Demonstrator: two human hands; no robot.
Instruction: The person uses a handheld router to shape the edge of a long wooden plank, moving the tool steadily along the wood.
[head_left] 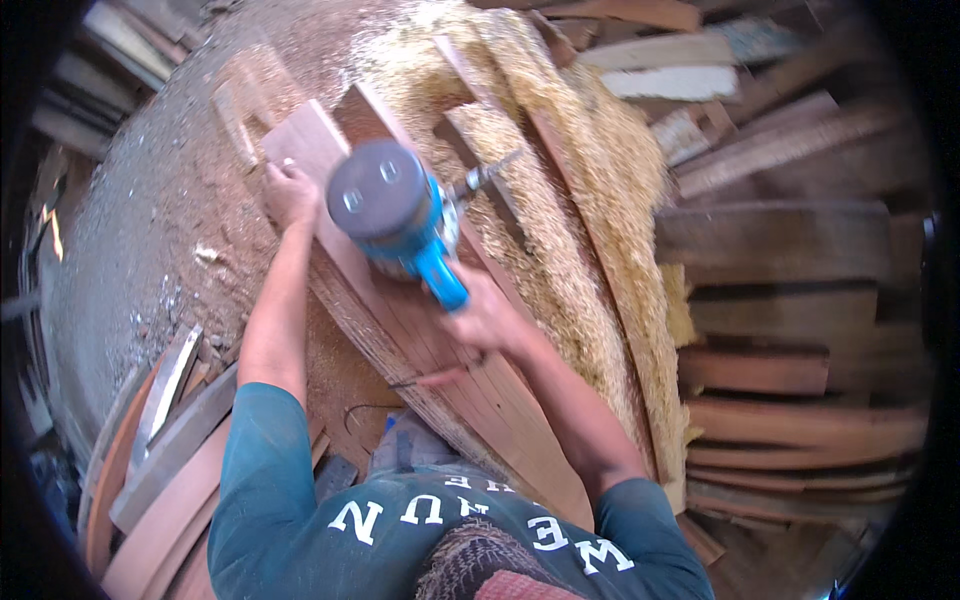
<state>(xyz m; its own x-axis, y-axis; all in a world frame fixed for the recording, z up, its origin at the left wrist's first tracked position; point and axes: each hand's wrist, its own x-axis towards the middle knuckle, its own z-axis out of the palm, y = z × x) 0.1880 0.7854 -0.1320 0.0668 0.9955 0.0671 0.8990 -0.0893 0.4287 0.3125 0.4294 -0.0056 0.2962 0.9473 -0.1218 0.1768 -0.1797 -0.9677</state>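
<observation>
My right hand (482,312) is closed round the blue handle of a power tool (378,195). The tool has a round dark cap, and a thin metal shaft sticks out on its right side; the shaft is slightly blurred. It is held over a long reddish wooden board (415,325) that runs from the far left toward my body. My left hand (290,195) grips the left edge of the board near its far end, thumb on top, some fingers hidden. A thin dark line and a reddish strip cross the board below my right hand.
Pale shavings (575,250) lie heaped to the right, with narrow wooden strips in them. Stacked planks (770,240) fill the far right. More offcuts (175,430) lean at the lower left. Grey ground (150,220) strewn with sawdust and chips stretches left.
</observation>
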